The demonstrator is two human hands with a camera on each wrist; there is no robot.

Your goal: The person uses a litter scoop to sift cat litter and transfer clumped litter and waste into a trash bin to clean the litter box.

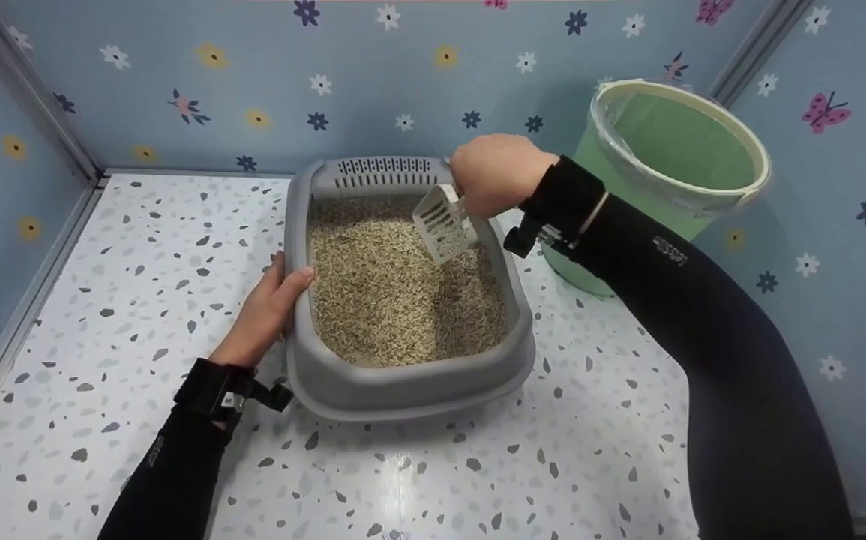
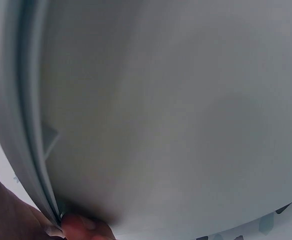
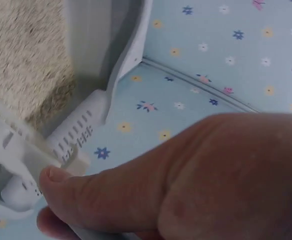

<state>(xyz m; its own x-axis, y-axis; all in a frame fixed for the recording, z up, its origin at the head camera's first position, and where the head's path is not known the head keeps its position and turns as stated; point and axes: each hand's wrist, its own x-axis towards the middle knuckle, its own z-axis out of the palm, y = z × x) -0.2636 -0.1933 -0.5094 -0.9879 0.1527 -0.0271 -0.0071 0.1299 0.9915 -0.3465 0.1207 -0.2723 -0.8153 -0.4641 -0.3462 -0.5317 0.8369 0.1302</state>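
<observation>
Over the far right part of the litter (image 1: 373, 285), the scoop (image 1: 444, 236) hangs tilted, slotted blade downward, with the right hand (image 1: 498, 174) clamped round its handle, thumb near the neck. It looks like light, stiff plastic, likely firm enough for loose litter, though a heavy load might twist it; the handle close to the blade seems the best hold. The left hand (image 1: 264, 311) grips the left rim of the gray tray (image 1: 403, 386), thumb on top. Filled, the tray is probably heavy and best steadied by that rim.
</observation>
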